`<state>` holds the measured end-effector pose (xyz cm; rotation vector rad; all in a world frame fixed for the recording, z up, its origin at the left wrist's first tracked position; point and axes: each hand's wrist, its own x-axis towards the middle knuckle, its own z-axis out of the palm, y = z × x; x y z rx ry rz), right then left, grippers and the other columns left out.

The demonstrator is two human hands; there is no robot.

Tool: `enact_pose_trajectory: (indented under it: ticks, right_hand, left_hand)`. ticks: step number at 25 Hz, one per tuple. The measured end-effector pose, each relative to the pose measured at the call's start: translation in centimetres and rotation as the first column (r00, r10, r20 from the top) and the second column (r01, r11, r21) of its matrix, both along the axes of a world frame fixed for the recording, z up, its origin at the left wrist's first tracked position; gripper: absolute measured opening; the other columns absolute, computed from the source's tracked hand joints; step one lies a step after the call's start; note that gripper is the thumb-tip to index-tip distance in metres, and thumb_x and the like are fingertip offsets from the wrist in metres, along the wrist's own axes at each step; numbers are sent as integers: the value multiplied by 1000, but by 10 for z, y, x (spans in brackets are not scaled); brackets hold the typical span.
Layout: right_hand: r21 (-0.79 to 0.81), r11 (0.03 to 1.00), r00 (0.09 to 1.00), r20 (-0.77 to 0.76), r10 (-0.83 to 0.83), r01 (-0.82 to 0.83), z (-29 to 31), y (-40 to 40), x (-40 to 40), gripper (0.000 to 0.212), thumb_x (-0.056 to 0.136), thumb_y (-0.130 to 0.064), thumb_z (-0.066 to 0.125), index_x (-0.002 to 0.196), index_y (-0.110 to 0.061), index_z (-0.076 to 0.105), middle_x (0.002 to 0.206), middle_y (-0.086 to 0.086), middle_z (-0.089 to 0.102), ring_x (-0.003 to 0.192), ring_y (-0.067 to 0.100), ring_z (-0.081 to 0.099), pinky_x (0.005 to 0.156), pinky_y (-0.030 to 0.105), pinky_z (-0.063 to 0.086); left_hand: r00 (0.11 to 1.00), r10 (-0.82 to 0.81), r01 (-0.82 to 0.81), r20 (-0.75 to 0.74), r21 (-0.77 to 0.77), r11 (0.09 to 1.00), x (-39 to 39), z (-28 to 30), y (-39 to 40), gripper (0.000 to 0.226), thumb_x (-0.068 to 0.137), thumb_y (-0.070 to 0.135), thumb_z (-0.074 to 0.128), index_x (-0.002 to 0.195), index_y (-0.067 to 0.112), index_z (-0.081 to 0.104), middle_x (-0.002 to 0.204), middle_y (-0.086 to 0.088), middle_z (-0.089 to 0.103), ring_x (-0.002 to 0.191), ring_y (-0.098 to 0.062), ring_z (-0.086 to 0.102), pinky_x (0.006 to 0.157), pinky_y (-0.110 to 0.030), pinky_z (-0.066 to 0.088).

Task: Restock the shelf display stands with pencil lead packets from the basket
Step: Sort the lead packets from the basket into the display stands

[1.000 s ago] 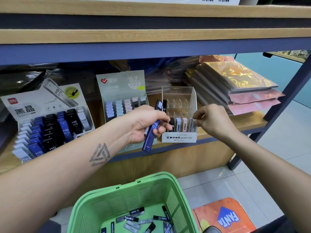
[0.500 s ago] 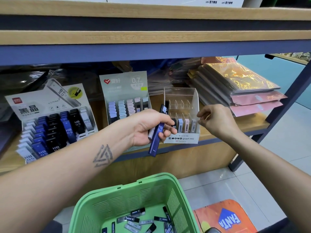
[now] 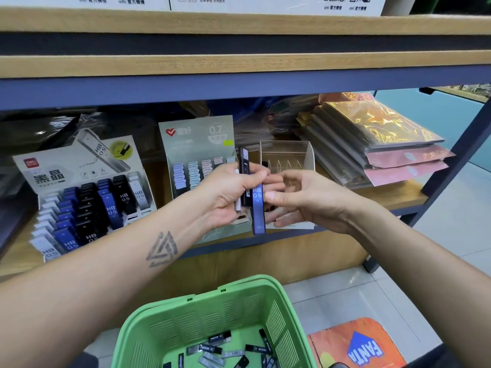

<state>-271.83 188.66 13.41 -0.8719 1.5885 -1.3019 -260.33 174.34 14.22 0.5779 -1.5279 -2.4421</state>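
1. Where the two hands meet in front of the middle shelf, a small bundle of pencil lead packets is gripped in the left hand, fingers curled round it and thumb laid across the top; a black packet stands upright above the thumb, and a grey one shows below the fingers.
2. A blue HB 0.5 packet is held upright just beside the left fingertips; its lower end hangs below both hands.
3. The blue packet is pinched on its right edge by the thumb and fingers of the right hand; the remaining fingers are loosely curled.
4. Directly behind the fingers a clear Mono display stand is seen, its rear slots bare; its front row is hidden by the hands.
5. Left of the left fingers a green 0.7 display stand holds pale packets; further left a white HB 0.5 display stand holds blue, black and white packets.
6. Well below the fingers a green basket stands, with loose packets lying flat on its bottom.
7. Right of the right hand, stacked foil-wrapped packs lie on the shelf.
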Motion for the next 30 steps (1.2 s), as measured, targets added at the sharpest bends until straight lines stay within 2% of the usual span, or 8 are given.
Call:
enact_pose_trajectory:
  ticks: [3,7,10,13,17,21,26,30]
  right_hand:
    - [28,998,996,70,53,-55,-3,-6,10,49,82,-5,76,125,1,54,99,28,73,86,35,75,73,34,62]
    - [-69,998,999,46,-12,15,0,-18,14,31,85,6,72,114,9,61,90,30,72,75,30,74,69,29,62]
    - [-107,993,997,-51,-61,56,8,-33,25,21,87,4,71,106,6,63,86,25,73,72,27,73,65,28,61]
    - [-115,993,977,-205,-54,31,17,-55,43,17,88,-2,74,99,8,67,84,22,75,71,25,73,63,28,60]
    - [-183,983,884,-453,-114,33,36,-97,71,17,94,-18,71,95,-2,74,81,16,76,66,18,69,60,27,56]
    - [-296,955,882,-449,-144,4,44,-147,101,24,94,-21,70,115,-9,70,90,14,76,66,14,66,60,26,56]
    - [-227,970,873,-486,-33,-89,42,-192,137,4,87,-9,77,90,-12,77,86,9,75,68,11,67,63,23,57]
    - [-206,975,851,-525,-34,-88,31,-209,146,12,88,-2,73,84,-14,71,79,9,70,63,16,65,63,30,59]
  left_hand:
    - [987,107,-110,-116,-14,994,-2,4,-5,16,100,-2,50,115,-2,55,112,-25,71,105,-31,72,98,-42,55]
    - [984,131,-140,-117,-73,987,7,18,-19,23,103,4,48,122,-5,54,113,-26,70,105,-33,71,92,-41,58]
    - [989,142,-149,-48,-226,963,25,28,-37,21,101,3,53,119,-5,59,108,-27,72,100,-33,73,83,-42,61]
    - [985,175,-162,2,-369,915,47,35,-53,9,97,0,57,99,3,65,97,-24,74,91,-31,75,77,-41,62]
    - [960,279,-241,14,-460,854,87,43,-84,4,95,0,61,96,4,61,95,-21,72,87,-31,74,72,-39,63]
    - [958,277,-199,81,-508,838,129,45,-108,12,94,-1,62,106,-1,64,104,-24,73,95,-34,74,83,-46,61]
    - [953,268,-188,138,-422,887,171,37,-131,30,93,-8,59,121,-15,58,107,-31,70,96,-38,73,82,-48,60]
    - [938,291,-191,191,-416,889,191,29,-147,23,96,-3,58,118,-11,57,103,-30,71,94,-37,73,79,-45,61]
